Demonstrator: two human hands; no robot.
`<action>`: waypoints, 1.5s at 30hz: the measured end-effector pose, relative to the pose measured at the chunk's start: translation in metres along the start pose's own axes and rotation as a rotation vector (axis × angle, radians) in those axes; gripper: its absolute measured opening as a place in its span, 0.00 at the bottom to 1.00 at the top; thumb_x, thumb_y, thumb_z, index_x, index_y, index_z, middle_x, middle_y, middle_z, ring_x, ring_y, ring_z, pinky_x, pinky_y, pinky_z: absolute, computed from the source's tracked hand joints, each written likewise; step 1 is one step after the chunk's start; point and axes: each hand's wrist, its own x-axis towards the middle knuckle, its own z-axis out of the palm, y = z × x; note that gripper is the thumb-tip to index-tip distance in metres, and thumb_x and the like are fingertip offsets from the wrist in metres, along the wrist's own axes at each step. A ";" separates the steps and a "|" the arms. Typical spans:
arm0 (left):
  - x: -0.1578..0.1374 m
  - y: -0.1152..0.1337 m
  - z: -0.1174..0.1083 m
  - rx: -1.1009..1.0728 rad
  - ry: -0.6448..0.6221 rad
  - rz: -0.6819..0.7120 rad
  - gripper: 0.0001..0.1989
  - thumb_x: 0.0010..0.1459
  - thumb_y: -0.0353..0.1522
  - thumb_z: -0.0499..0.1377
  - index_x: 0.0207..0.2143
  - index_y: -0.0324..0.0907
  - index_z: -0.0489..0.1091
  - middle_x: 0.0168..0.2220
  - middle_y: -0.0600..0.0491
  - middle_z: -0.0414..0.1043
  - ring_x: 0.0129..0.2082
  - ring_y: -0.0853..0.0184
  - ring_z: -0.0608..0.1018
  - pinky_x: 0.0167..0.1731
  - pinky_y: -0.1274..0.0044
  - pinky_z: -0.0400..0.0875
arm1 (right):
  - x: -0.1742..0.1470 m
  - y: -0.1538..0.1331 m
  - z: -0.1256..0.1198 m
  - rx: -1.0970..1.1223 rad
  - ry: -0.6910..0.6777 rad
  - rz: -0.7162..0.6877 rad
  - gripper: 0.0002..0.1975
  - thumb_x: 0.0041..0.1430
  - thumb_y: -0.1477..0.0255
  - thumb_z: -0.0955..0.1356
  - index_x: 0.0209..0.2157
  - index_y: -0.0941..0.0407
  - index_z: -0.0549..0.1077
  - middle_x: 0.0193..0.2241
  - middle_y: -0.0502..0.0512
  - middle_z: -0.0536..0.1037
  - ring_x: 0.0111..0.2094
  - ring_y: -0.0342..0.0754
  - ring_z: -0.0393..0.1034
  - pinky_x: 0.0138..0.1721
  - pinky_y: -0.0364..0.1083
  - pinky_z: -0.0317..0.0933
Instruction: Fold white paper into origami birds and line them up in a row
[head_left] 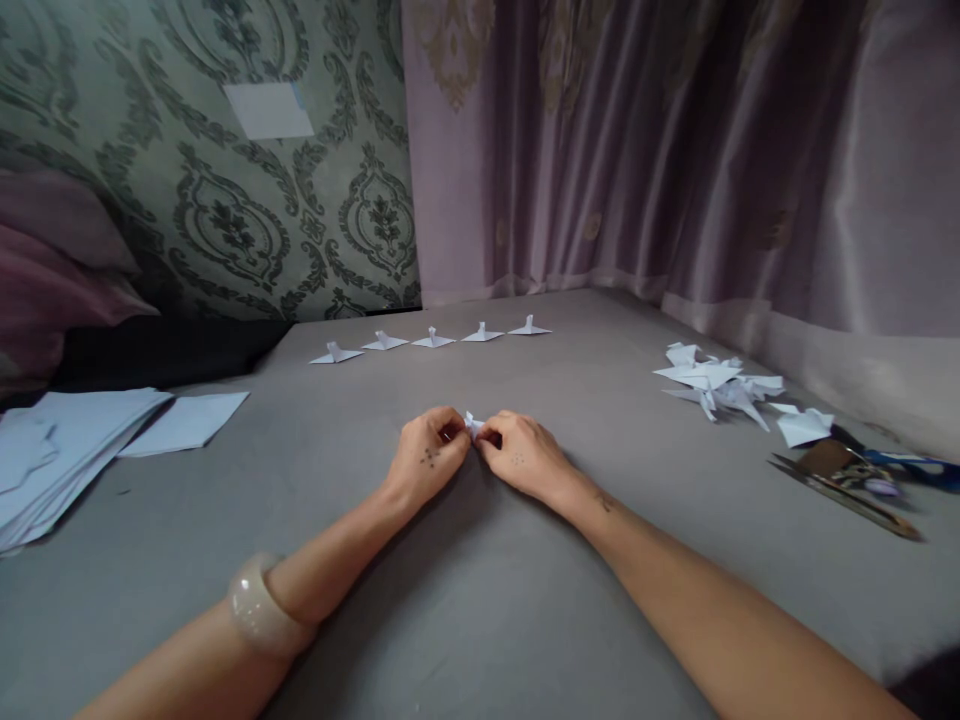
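Observation:
A small folded white paper figure (472, 424) is pinched between my two hands, over the middle of the grey surface. My left hand (429, 450) grips its left side with thumb and fingers together. On the other side, my right hand (523, 452) closes on it in the same way. Most of the figure is hidden by my fingers; only its top and a bit of the middle show. Beyond my hands, several similar paper figures (433, 338) with flat pointed wings and an upright middle stand in a row.
At the right lies a heap of folded paper figures (709, 380), with scissors (847, 497) and a blue-handled tool (911, 468) nearer me. Stacked white paper sheets (82, 440) lie at the left. A purple curtain (600, 180) and patterned wall (300, 210) border the grey surface (480, 620).

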 end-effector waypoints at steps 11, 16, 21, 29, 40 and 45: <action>0.008 -0.009 0.000 -0.238 -0.037 -0.200 0.09 0.49 0.35 0.54 0.25 0.38 0.70 0.22 0.56 0.69 0.24 0.70 0.69 0.23 0.81 0.59 | -0.001 0.000 -0.001 0.019 0.015 -0.018 0.08 0.56 0.71 0.63 0.32 0.54 0.74 0.33 0.52 0.76 0.33 0.45 0.69 0.32 0.42 0.55; 0.010 -0.012 -0.004 -0.222 0.058 -0.198 0.09 0.49 0.33 0.53 0.27 0.38 0.71 0.23 0.55 0.70 0.25 0.69 0.71 0.26 0.80 0.62 | -0.002 -0.001 -0.001 0.018 0.024 -0.028 0.10 0.53 0.76 0.62 0.34 0.54 0.74 0.33 0.51 0.75 0.33 0.44 0.69 0.33 0.42 0.55; 0.010 -0.016 -0.006 -0.037 0.057 -0.127 0.10 0.47 0.28 0.53 0.30 0.38 0.73 0.26 0.53 0.73 0.27 0.69 0.72 0.29 0.79 0.63 | 0.000 0.001 0.002 0.050 0.053 -0.030 0.09 0.53 0.75 0.63 0.34 0.54 0.73 0.33 0.52 0.75 0.32 0.44 0.69 0.34 0.42 0.56; 0.010 -0.016 -0.004 -0.011 0.044 -0.084 0.08 0.49 0.26 0.55 0.31 0.39 0.74 0.26 0.54 0.73 0.25 0.71 0.71 0.29 0.80 0.64 | -0.003 -0.011 0.004 0.074 0.223 -0.058 0.06 0.53 0.77 0.63 0.35 0.55 0.66 0.34 0.51 0.72 0.30 0.43 0.66 0.32 0.42 0.56; 0.011 -0.014 -0.004 0.021 -0.062 0.176 0.14 0.56 0.24 0.52 0.39 0.42 0.75 0.34 0.50 0.67 0.37 0.65 0.70 0.41 0.74 0.65 | -0.002 -0.018 0.007 0.003 0.256 -0.141 0.04 0.57 0.77 0.62 0.33 0.53 0.64 0.33 0.50 0.71 0.32 0.44 0.68 0.30 0.42 0.55; 0.012 -0.014 -0.006 0.018 -0.069 0.169 0.13 0.56 0.25 0.52 0.38 0.42 0.75 0.33 0.50 0.66 0.37 0.65 0.69 0.41 0.73 0.65 | -0.001 -0.018 0.008 0.028 0.286 -0.147 0.04 0.58 0.76 0.63 0.33 0.53 0.64 0.33 0.50 0.71 0.33 0.45 0.69 0.31 0.42 0.56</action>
